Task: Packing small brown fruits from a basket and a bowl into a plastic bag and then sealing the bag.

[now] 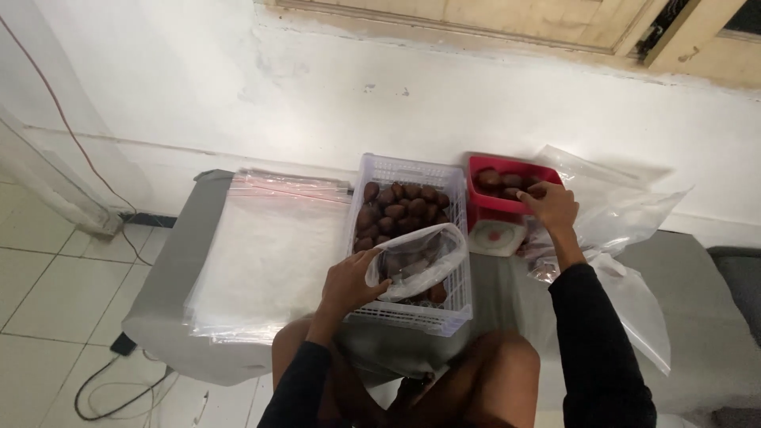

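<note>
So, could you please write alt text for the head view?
A seated person's left hand holds open a clear plastic bag over a white basket of brown fruits, while the right hand reaches into a red tub on a small scale.

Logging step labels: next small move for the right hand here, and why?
Probably carry the brown fruit from the red tray into the clear bag: the right hand is at the tray's fruit, and the left hand holds the bag open over the white basket.
</note>
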